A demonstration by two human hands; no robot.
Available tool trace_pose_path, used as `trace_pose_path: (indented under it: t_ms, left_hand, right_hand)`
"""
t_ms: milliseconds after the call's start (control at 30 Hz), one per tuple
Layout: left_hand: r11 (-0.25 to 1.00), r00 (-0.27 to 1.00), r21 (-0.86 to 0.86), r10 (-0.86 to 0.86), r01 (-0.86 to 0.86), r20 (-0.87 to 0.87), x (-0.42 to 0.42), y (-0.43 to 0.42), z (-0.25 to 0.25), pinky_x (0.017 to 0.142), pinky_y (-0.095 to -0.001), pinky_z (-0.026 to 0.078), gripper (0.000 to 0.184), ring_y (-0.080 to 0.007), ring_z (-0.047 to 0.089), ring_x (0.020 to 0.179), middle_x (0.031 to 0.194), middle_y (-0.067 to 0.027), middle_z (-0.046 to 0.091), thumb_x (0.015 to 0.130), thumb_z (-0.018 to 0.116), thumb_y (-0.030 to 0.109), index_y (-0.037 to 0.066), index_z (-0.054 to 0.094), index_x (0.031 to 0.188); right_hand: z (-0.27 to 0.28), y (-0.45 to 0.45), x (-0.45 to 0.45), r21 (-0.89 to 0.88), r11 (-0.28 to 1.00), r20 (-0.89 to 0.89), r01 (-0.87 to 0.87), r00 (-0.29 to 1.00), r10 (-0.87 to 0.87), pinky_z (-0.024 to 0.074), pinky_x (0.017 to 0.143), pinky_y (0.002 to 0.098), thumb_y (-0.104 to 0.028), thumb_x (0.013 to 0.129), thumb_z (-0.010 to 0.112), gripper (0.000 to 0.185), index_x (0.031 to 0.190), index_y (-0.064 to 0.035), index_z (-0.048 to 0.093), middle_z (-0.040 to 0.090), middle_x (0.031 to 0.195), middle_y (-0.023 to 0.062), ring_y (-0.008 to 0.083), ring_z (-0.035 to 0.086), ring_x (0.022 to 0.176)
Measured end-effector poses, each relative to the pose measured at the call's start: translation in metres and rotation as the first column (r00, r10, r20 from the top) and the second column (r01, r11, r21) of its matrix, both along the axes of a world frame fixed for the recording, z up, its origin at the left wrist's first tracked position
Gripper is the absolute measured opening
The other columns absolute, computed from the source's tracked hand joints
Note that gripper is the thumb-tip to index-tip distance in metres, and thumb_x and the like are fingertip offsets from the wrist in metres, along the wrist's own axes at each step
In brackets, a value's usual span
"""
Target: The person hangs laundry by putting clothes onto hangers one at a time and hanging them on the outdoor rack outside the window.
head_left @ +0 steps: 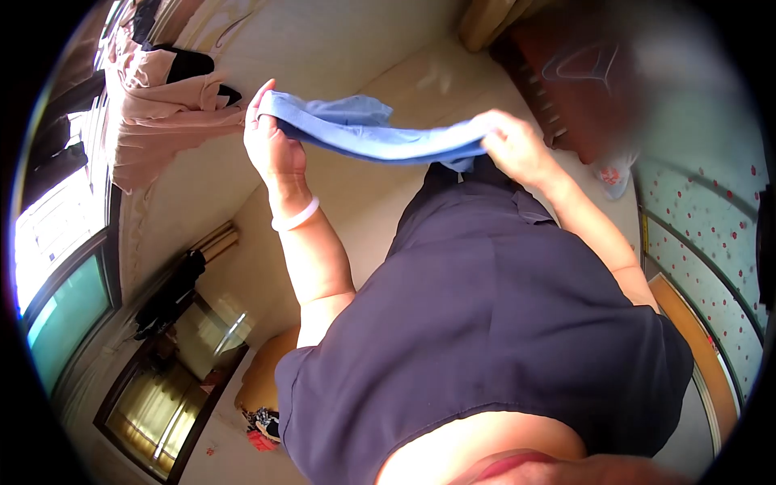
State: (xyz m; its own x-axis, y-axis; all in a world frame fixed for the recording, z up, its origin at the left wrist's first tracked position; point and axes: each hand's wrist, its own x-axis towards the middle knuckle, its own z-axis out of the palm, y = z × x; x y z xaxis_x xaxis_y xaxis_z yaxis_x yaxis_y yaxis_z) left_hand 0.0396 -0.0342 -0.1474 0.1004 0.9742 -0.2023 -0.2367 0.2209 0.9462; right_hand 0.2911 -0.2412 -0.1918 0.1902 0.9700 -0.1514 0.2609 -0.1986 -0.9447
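Stretched between my two hands is a light-blue garment (347,133), darker blue along its lower edge; its exact kind is not clear. My left hand (275,141) has its fingers closed on one end, and a pale bracelet (297,215) circles that wrist. At the other end my right hand (517,148), slightly blurred, grips the cloth with bent fingers. The garment is held up in front of my dark-clothed body, with a loose fold hanging below the band near my right hand.
Pink clothing (153,121) hangs by the bright window at upper left. A hanger (582,65) lies on a reddish-brown surface at upper right, with a plastic bag (613,175) close by. Dotted pale-green panels (703,218) line the right side. A framed mirror or glass (166,404) is at lower left.
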Motion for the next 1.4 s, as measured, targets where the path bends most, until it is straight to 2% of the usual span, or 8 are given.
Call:
trace_pose_path:
  t_ms: [67,133,367,533,867,1133,1267,1400]
  left_hand:
    - [0.998,0.998,0.023,0.064,-0.063,-0.012,-0.007,0.006,-0.009,0.078,-0.0272,0.049,0.019,-0.0152,0.06,0.083,0.094,-0.0071,0.062,0.09,0.055,0.006,-0.001,0.061,0.106]
    - [0.999,0.995,0.018,0.028,-0.027,-0.092,-0.007,0.005,-0.012,0.076,-0.0258,0.048,0.018,-0.0133,0.059,0.081,0.091,-0.0053,0.063,0.088,0.059,0.006,-0.001,0.063,0.104]
    - [0.969,0.829,-0.131,-0.247,0.209,-0.502,0.013,-0.025,-0.021,0.072,-0.0273,0.044,0.034,-0.0127,0.054,0.077,0.085,-0.0042,0.063,0.088,0.062,0.03,-0.002,0.066,0.098]
    - [0.892,0.982,-0.414,-0.149,0.183,0.113,0.022,-0.037,-0.027,0.084,-0.0357,0.047,0.042,-0.021,0.057,0.098,0.112,-0.0085,0.06,0.095,0.048,0.034,0.0,0.055,0.12]
    - [0.749,0.541,-0.316,-0.067,0.583,0.839,0.011,-0.035,-0.026,0.099,-0.0457,0.042,0.045,-0.0299,0.055,0.113,0.121,-0.0115,0.059,0.099,0.033,0.038,0.006,0.053,0.122]
    - [0.729,0.32,-0.148,-0.102,0.668,0.942,0.051,-0.048,-0.01,0.094,-0.043,0.046,0.043,-0.028,0.058,0.107,0.118,-0.0101,0.061,0.099,0.033,0.038,0.007,0.053,0.122]
    - [0.766,0.367,-0.22,-0.022,0.604,0.93,0.067,-0.054,0.001,0.096,-0.0405,0.045,0.044,-0.0257,0.056,0.111,0.123,-0.009,0.058,0.1,0.033,0.038,0.008,0.05,0.127]
    - [0.782,0.356,-0.115,-0.143,0.612,0.923,0.05,-0.041,0.009,0.098,-0.0475,0.042,0.046,-0.03,0.055,0.112,0.124,-0.0095,0.058,0.099,0.032,0.041,0.009,0.053,0.126]
  right_hand:
    - [-0.018,0.004,0.025,-0.108,0.958,-0.371,0.265,0.884,-0.286,0.0499,0.076,0.0374,-0.013,0.091,0.049,0.018,0.101,-0.0029,0.06,0.063,0.092,0.0115,0.0227,0.061,0.081]
    - [-0.002,0.016,0.046,-0.284,0.892,-0.825,0.351,0.385,-0.414,0.0495,0.081,0.0425,-0.016,0.094,0.047,0.023,0.11,-0.0017,0.056,0.063,0.101,0.015,0.0274,0.062,0.086]
    - [0.03,0.052,0.04,-0.53,0.701,-0.79,0.477,0.024,-0.613,0.042,0.098,0.0484,-0.028,0.098,0.041,0.035,0.12,-0.0022,0.052,0.059,0.118,0.0118,0.0272,0.055,0.113]
    - [-0.004,0.05,0.051,-0.499,0.706,-0.755,0.503,0.147,-0.639,0.052,0.086,0.0434,-0.024,0.097,0.048,0.031,0.114,0.0003,0.055,0.065,0.106,0.0133,0.0259,0.064,0.096]
    - [-0.026,0.039,0.054,-0.451,0.821,-0.794,0.35,0.262,-0.548,0.0569,0.072,0.0379,-0.022,0.094,0.054,0.029,0.109,0.002,0.058,0.065,0.1,0.0128,0.0237,0.066,0.083]
    - [-0.068,0.023,0.006,-0.653,0.746,-0.281,-0.131,0.956,-0.078,0.0492,0.064,0.0279,-0.038,0.084,0.064,0.04,0.096,-0.0004,0.069,0.068,0.085,0.0074,0.0147,0.063,0.072]
    - [-0.077,0.03,-0.03,-0.623,0.756,-0.751,-0.2,0.422,-0.507,0.0501,0.079,0.0362,-0.033,0.092,0.05,0.041,0.112,0.0023,0.059,0.066,0.102,0.014,0.0239,0.064,0.088]
    - [-0.059,0.054,-0.017,-0.223,0.974,-0.957,-0.049,-0.178,-0.228,0.0463,0.092,0.0432,-0.03,0.093,0.046,0.039,0.117,-0.0008,0.055,0.063,0.11,0.0141,0.0279,0.06,0.103]
